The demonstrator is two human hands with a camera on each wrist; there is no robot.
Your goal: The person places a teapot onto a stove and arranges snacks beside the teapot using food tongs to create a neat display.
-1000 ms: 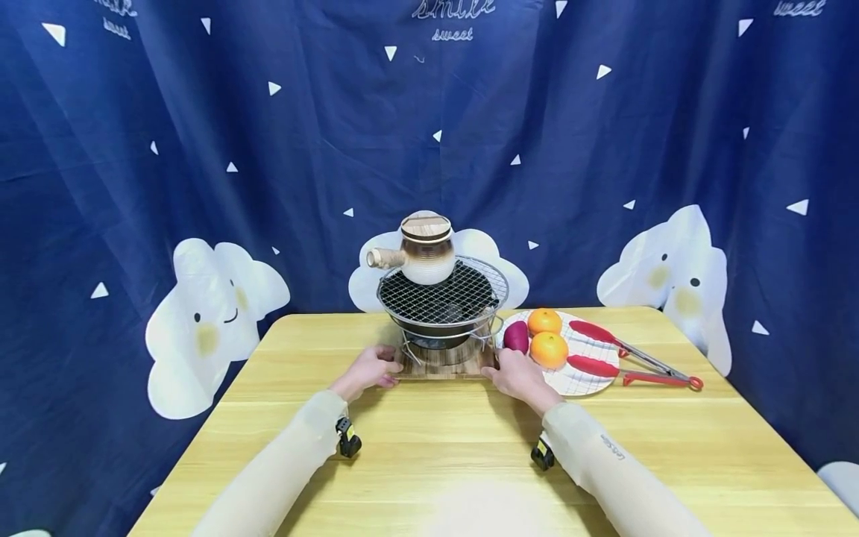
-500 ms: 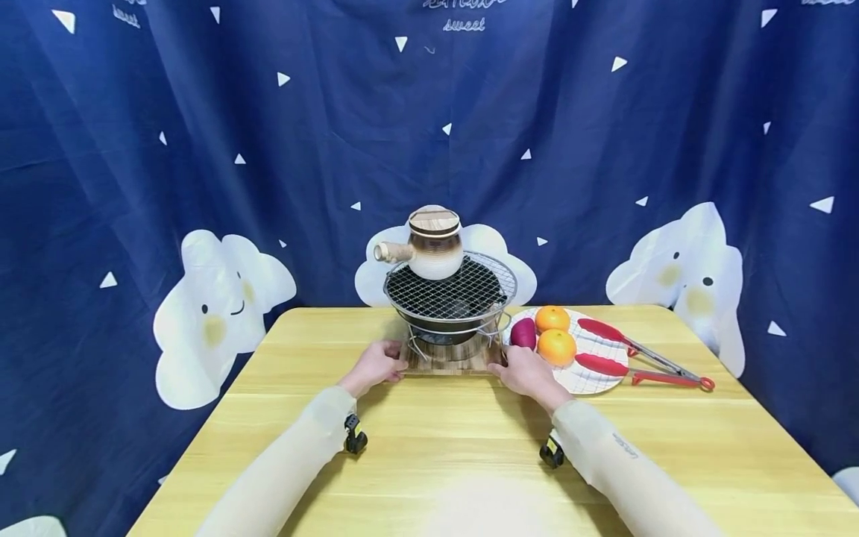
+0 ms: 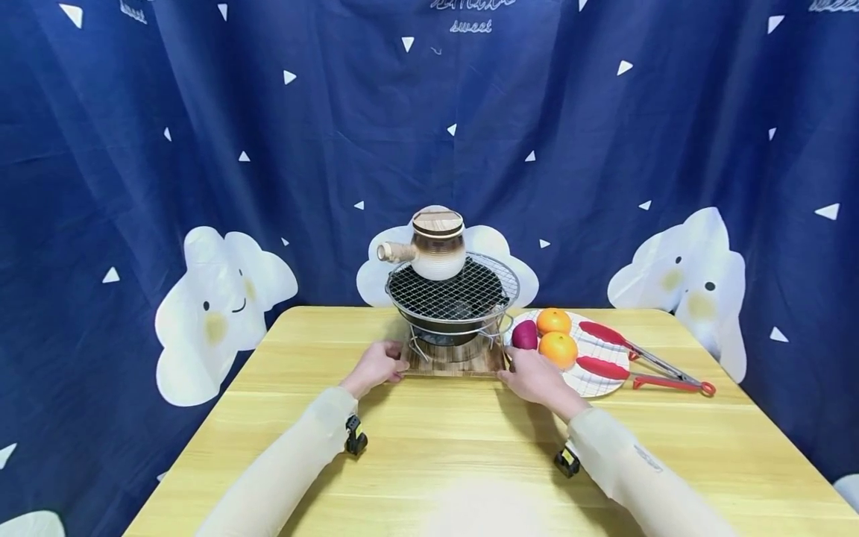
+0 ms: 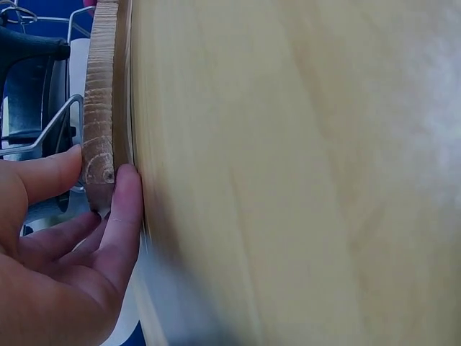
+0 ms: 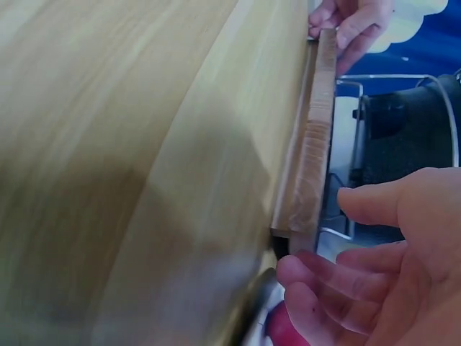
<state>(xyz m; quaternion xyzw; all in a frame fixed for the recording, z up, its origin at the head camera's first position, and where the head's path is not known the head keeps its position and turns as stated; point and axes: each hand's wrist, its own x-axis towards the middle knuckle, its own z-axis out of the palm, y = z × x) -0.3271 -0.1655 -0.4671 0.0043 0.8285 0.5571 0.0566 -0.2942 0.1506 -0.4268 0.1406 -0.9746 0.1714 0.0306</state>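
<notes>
A tabletop grill [image 3: 439,300] with a round wire mesh and a dark bowl stands on a wooden board [image 3: 463,368] at the table's far side. On the mesh sits a brown and cream clay pot [image 3: 439,257] with a wooden lid, its handle pointing left. My left hand [image 3: 376,365] pinches the board's left corner, thumb on top and fingertips below, as the left wrist view shows. My right hand [image 3: 537,377] is at the right corner. In the right wrist view its thumb [image 5: 371,203] stands off the board and its fingers are loosely bent beside the corner.
Right beside my right hand lies a white checked plate [image 3: 593,388] with two oranges [image 3: 558,349] and a dark purple round item [image 3: 524,335]. Red-tipped tongs [image 3: 604,369] lie spread across it, handle toward the right. A blue curtain [image 3: 322,149] hangs behind the table.
My right hand has loosened from the board's corner and shifted slightly right. The left hand keeps its hold. The head view has shifted a little; the grill and pot look unmoved on the board.
</notes>
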